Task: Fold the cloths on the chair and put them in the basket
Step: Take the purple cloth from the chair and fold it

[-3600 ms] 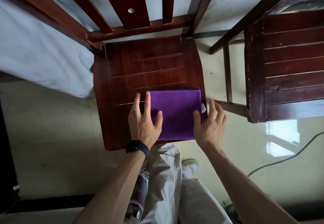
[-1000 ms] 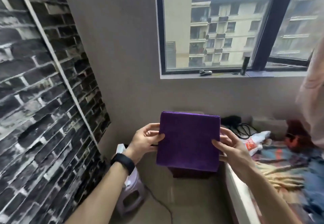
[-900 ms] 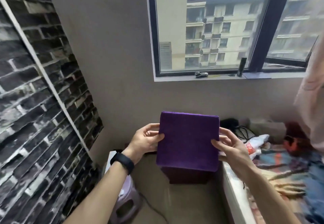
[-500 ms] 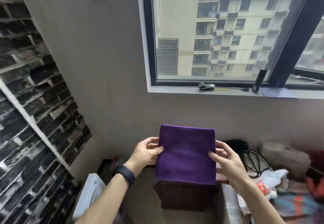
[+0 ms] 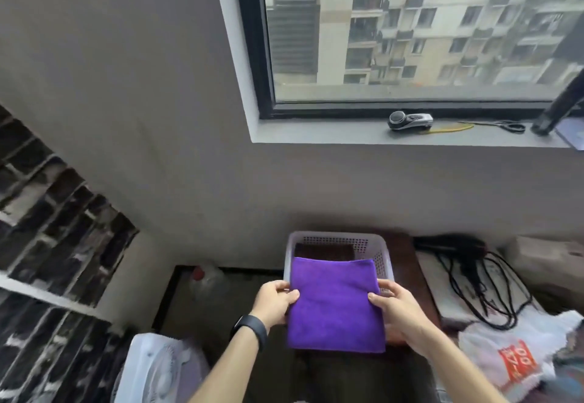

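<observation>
I am seeing folded square purple microfibre cloth (image 5: 335, 306) hanging just near of white perforated plastic basket (image 5: 338, 240), not yet inside. Left hand (image 5: 274, 302) and right hand (image 5: 398, 310) are pinching its opposite edges. Dark folded cloth (image 5: 324, 251) is lying in basket already. Judging folding done, placement pending; chair is out of view.

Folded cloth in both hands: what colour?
Solid purple, no pattern. The folded cloth shows in the head view, above the white basket.

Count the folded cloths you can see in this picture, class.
2. A purple cloth held between the left hand and right hand, and a brown cloth inside the basket. More may lie hidden underneath.
</observation>
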### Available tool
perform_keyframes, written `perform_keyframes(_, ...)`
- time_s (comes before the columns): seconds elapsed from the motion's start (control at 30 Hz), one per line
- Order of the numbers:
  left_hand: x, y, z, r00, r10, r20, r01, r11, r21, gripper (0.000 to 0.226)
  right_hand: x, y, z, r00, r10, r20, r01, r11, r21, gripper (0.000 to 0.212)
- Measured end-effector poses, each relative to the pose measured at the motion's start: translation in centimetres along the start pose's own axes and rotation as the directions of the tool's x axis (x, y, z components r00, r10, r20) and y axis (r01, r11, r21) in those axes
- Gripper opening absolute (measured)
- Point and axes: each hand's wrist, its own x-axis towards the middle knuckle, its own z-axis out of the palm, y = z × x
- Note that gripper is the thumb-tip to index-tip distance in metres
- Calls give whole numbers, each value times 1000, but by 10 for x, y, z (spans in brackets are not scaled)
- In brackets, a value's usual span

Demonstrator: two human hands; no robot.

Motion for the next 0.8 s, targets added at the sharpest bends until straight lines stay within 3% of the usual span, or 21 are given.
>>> perform_keyframes(0.17,73,0,-2,987,-157,-20,158,981,116,33,47,-1,13,982,177,-63,-181,981,-65,17)
perform_keyframes(0.27,99,6,6,981,-188,-46,194,961,197,19,72,-4,14,963,251,-97,-258,964,-69,19)
perform_keyframes(0.33,108,15,12,983,-175,-62,185,954,238,12,91,-6,14,960,252,-119,-263,961,-85,23)
perform_keyframes(0.47,134,24,17,991,-91,-101,118,949,294,25,126,-19,19,975,193,-112,-207,969,-137,26)
perform_keyframes(0.8,169,18,23,978,-125,-166,164,956,243,32,179,-17,24,982,181,-55,-189,952,-242,28)
